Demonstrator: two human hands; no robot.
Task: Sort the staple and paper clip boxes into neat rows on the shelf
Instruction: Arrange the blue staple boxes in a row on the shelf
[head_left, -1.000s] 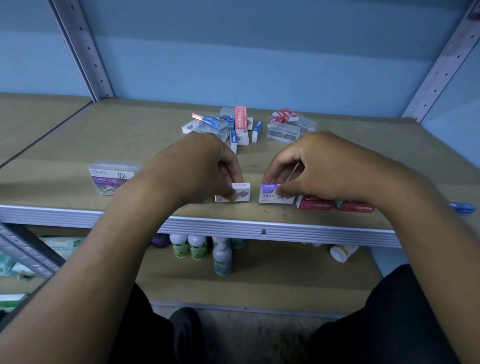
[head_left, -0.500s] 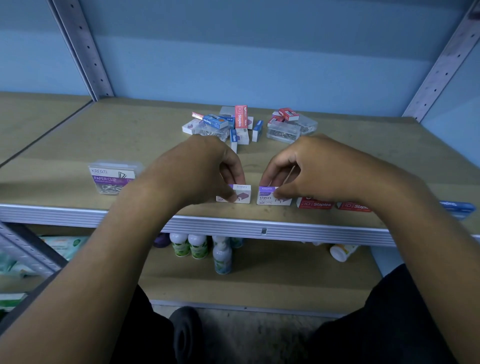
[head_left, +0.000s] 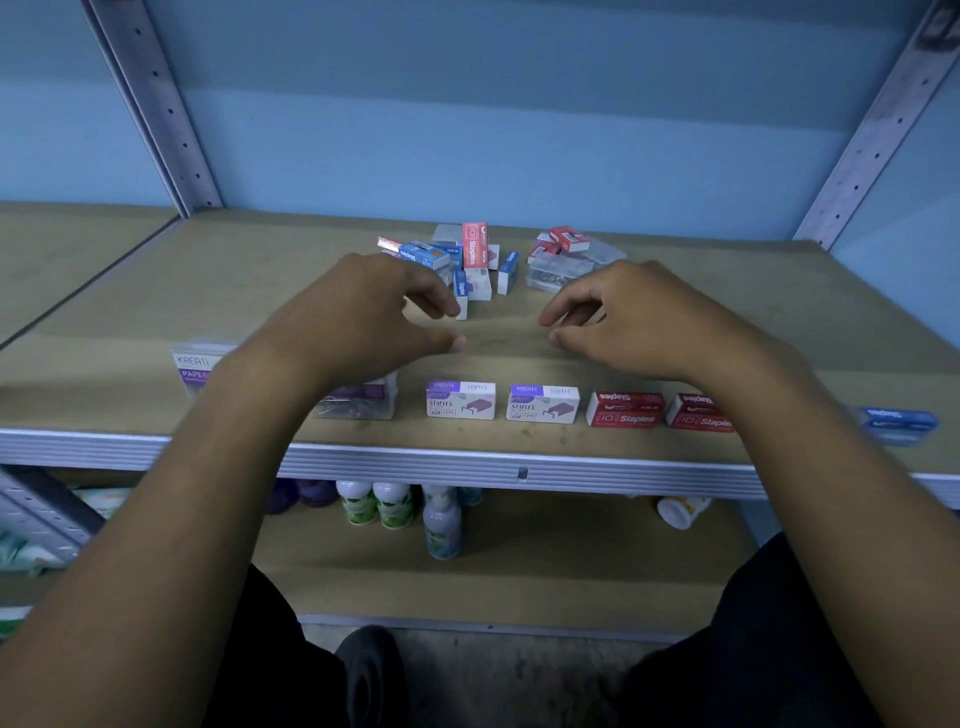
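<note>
Along the front edge of the wooden shelf (head_left: 156, 291) stands a row: two white-and-purple staple boxes (head_left: 460, 399) (head_left: 543, 403), then two red staple boxes (head_left: 625, 409) (head_left: 698, 413), then a blue box (head_left: 898, 421) at the far right. Two clear paper clip boxes (head_left: 358, 402) (head_left: 195, 366) lie left of the row, partly hidden by my left arm. My left hand (head_left: 358, 317) and my right hand (head_left: 639, 317) hover above the shelf behind the row, fingers apart, holding nothing. A loose pile of red, blue and white staple boxes (head_left: 470, 260) and clear paper clip boxes (head_left: 561, 265) lies farther back.
Metal uprights (head_left: 156, 109) (head_left: 878, 119) frame the shelf against a blue wall. Below the shelf's metal lip (head_left: 519, 467), a lower shelf holds several small bottles (head_left: 395, 506) and a tipped white bottle (head_left: 680, 512). My knees show at the bottom.
Both hands have let go of the two white-and-purple staple boxes and lifted back toward the pile. The two boxes now stand side by side in the front row.
</note>
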